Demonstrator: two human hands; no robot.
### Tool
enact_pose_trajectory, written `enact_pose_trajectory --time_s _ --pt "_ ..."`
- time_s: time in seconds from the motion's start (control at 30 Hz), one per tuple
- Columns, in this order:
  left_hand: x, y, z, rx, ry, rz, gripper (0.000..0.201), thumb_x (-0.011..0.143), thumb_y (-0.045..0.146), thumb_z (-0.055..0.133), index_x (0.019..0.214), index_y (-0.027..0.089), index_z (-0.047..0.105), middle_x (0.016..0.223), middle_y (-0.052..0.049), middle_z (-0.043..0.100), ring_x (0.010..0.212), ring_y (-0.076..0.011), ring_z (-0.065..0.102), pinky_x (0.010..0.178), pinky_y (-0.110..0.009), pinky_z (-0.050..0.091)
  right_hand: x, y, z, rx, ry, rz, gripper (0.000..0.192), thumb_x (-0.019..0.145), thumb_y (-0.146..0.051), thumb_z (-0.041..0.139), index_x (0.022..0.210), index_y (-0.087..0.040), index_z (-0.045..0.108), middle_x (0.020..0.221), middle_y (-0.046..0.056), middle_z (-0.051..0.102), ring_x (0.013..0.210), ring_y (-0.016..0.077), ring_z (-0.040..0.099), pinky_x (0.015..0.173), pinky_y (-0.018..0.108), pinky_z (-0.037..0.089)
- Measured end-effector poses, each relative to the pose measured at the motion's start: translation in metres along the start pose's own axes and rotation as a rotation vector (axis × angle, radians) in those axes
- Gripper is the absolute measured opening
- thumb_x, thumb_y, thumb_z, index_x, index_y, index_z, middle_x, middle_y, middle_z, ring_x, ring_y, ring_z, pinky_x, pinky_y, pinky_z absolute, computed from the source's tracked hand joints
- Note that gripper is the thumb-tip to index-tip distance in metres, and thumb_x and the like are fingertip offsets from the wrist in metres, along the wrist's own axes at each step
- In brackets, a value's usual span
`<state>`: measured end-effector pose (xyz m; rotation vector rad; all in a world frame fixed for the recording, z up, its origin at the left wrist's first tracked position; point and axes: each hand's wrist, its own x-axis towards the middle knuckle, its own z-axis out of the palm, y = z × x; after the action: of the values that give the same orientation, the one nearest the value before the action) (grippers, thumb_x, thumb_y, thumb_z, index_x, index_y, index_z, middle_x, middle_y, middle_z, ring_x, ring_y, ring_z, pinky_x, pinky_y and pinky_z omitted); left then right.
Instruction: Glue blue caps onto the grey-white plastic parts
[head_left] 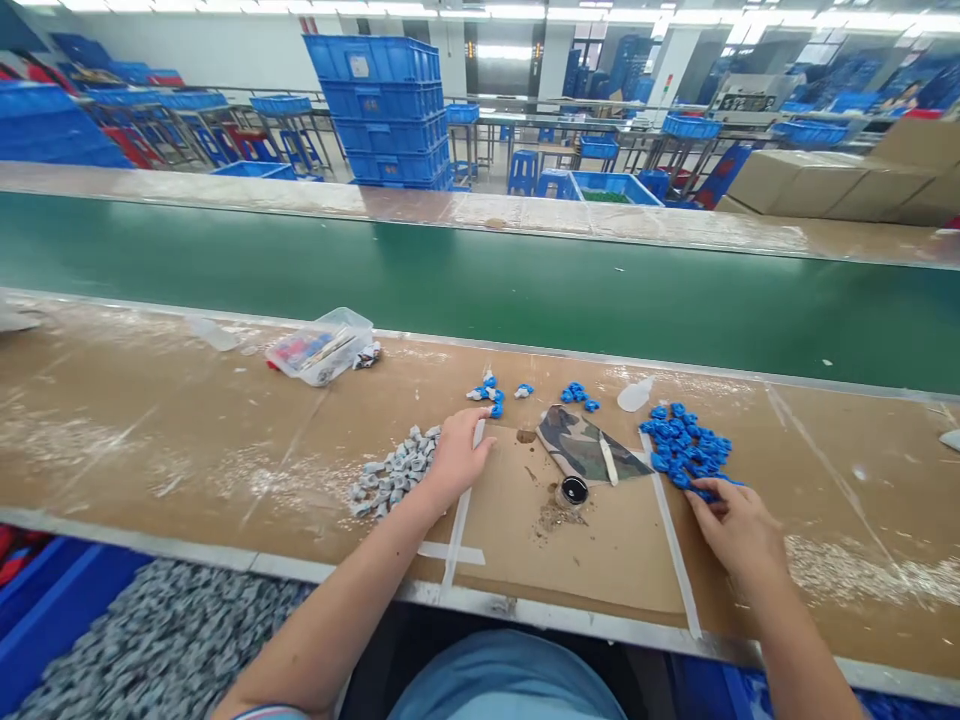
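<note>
My left hand [457,455] rests on the cardboard-covered bench [150,420], fingers curled, beside a pile of small grey parts [390,475]; whether it grips one I cannot tell. At the near edge of a heap of small blue parts [686,445], my right hand [739,530] has its fingertips touching the heap. Between the hands lie a camouflage cloth [574,445] with a white stick [607,460] on it, and a small black round cap [574,490]. A few blue parts [491,395] lie beyond my left hand.
A green conveyor belt [480,285] runs behind the bench. A clear plastic box [321,347] sits at the left, a white bottle [636,395] near the blue heap. A blue crate of grey parts [150,640] stands below left. Stacked blue crates [386,110] and cardboard boxes [825,185] stand beyond.
</note>
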<state>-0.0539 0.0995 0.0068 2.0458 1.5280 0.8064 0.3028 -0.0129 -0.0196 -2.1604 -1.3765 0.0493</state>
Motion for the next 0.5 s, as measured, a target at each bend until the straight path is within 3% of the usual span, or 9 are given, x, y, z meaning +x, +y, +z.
enact_pose_trajectory --time_s 0.1,0.2,0.33,0.43,0.5 --pt "0.006 0.003 -0.004 0.196 -0.066 -0.012 0.047 0.075 0.017 0.060 0.121 0.016 0.051 0.129 -0.015 0.053 0.124 -0.0286 0.046 0.105 -0.046 0.035 -0.003 0.000 0.004 -0.019 0.026 -0.002 0.036 0.064 -0.050 0.046 0.075 -0.021 0.064 0.064 0.006 0.056 0.061 0.0247 0.056 0.059 0.041 0.045" --pt "0.024 0.008 -0.002 0.357 -0.158 -0.159 0.068 0.078 0.028 0.060 0.138 0.015 0.033 0.148 -0.019 0.030 0.138 -0.0335 0.025 0.109 -0.049 0.026 -0.007 0.000 0.011 -0.049 0.117 -0.044 0.041 0.069 -0.052 0.043 0.079 -0.020 0.066 0.059 0.006 0.055 0.065 0.0262 0.056 0.060 0.041 0.045" --pt "0.049 0.016 0.012 0.420 -0.280 -0.268 0.085 0.079 0.047 0.057 0.147 0.020 0.013 0.155 -0.016 0.008 0.141 -0.0386 0.006 0.110 -0.054 0.019 -0.012 -0.001 0.013 -0.027 0.231 -0.104 0.045 0.075 -0.051 0.041 0.084 -0.016 0.068 0.060 0.006 0.054 0.057 0.0224 0.053 0.057 0.038 0.046" --pt "0.063 0.018 0.031 0.395 -0.307 -0.180 0.081 0.080 0.052 0.053 0.146 0.029 0.013 0.156 -0.013 0.002 0.140 -0.0423 0.002 0.107 -0.063 0.016 -0.013 0.000 0.010 -0.002 0.253 -0.112 0.047 0.077 -0.051 0.041 0.087 -0.015 0.069 0.070 0.010 0.059 0.066 0.0256 0.057 0.059 0.040 0.048" --pt "0.073 0.016 0.045 0.390 -0.262 -0.093 0.066 0.084 0.050 0.050 0.143 0.033 0.026 0.156 -0.012 0.008 0.140 -0.0439 0.003 0.104 -0.068 0.014 -0.014 0.003 0.007 0.031 0.236 -0.090 0.044 0.078 -0.052 0.043 0.088 -0.018 0.068 0.079 0.012 0.061 0.078 0.0304 0.059 0.066 0.044 0.049"
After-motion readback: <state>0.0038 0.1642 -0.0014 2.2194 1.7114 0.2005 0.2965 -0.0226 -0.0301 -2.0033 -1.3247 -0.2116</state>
